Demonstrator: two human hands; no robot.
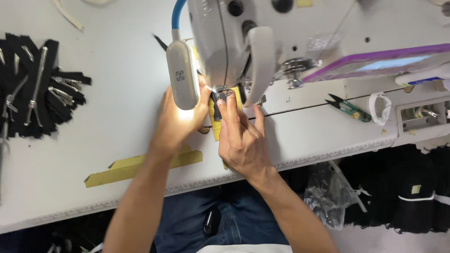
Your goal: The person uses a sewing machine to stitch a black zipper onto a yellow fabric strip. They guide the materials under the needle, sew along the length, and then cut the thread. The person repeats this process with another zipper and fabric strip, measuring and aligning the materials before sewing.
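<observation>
Spreading across nearly the whole view, the white bench (117,84) carries everything else. On it, at twelve o'clock, stands the pale grey sewing machine (234,42), its head hanging over the middle of the bench, with a small lamp (182,75) on a blue stalk hanging at its left and glowing at the lower end. At nine o'clock, well apart from the machine, lies a heap of black zippers (37,89) with metal teeth and pullers. Two strips of yellow tape (140,168) lie on the bench at about seven o'clock from the needle, running slantwise towards the front edge.

The person's left hand (176,124) lies flat just under the lamp, its fingers reaching in under the machine head; the lamp hides their tips, so it cannot be told whether they are apart or pinched. The right hand (241,140) sits just beside it at five o'clock from the needle, with its fingers (229,110) stretched out close together and pressing down on a small black piece (220,97) that rests at the foot of the machine, touching a yellow guide strip (216,126) below it.

At three o'clock, well apart from the hands, a pair of green thread snips (349,108) lies on the bench, near a small white loop of tape (380,107).
</observation>
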